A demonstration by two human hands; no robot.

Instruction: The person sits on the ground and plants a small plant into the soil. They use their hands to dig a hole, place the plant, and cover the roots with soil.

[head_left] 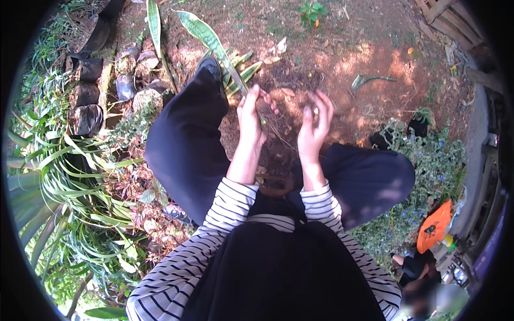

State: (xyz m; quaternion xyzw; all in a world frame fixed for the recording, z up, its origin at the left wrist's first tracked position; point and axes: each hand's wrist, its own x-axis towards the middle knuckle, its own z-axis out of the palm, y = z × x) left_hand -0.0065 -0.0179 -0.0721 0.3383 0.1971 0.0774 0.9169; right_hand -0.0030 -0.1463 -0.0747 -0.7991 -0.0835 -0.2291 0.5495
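Note:
My left hand (251,115) grips the base of a long green sword-shaped plant (211,40), whose thin brown roots (276,128) hang down between my hands. My right hand (316,123) is held up beside the roots with its fingers apart, soil on them, holding nothing that I can see. Both hands hover above bare reddish soil (332,64) between my dark-trousered knees. More short green leaves (243,67) of the same kind lie on the ground just behind the left hand.
Several black nursery bags (88,117) with soil stand at the upper left. Long grassy leaves (69,176) fill the left side. A low plant with small blue flowers (423,176) and an orange bag (433,227) lie right. Wooden slats (450,18) sit upper right. Another person (417,267) is lower right.

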